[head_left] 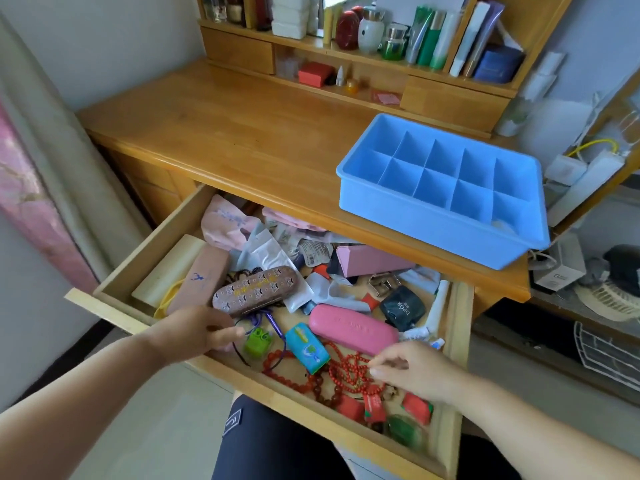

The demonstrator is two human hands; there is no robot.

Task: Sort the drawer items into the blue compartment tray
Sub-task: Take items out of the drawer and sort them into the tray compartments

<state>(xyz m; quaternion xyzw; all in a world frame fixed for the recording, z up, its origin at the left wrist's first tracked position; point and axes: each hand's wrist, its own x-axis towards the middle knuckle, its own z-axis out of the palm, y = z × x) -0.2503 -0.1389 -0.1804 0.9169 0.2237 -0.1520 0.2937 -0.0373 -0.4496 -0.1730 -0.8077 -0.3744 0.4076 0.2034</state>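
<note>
The blue compartment tray (433, 226) stands on the desk top at the right, with something small and pale in its nearest right cell. Below it the open drawer (162, 237) is full of clutter: a brown patterned glasses case (256, 289), a pink glasses case (353, 329), a teal packet (306, 348), a green clip-like item (257, 342) and a red bead string (349, 372). My left hand (201, 332) reaches in below the brown case, fingers stretched toward the green item, holding nothing I can see. My right hand (412, 370) pinches at the red beads with curled fingertips.
Also in the drawer are a black pouch (403, 308), red sachets (374, 405), a pink box (370, 259) and crumpled wrappers. Shelves of bottles (429, 36) line the desk's back. Cables and a power strip (585, 181) sit right of the tray. My dark-clothed lap (277, 441) is under the drawer.
</note>
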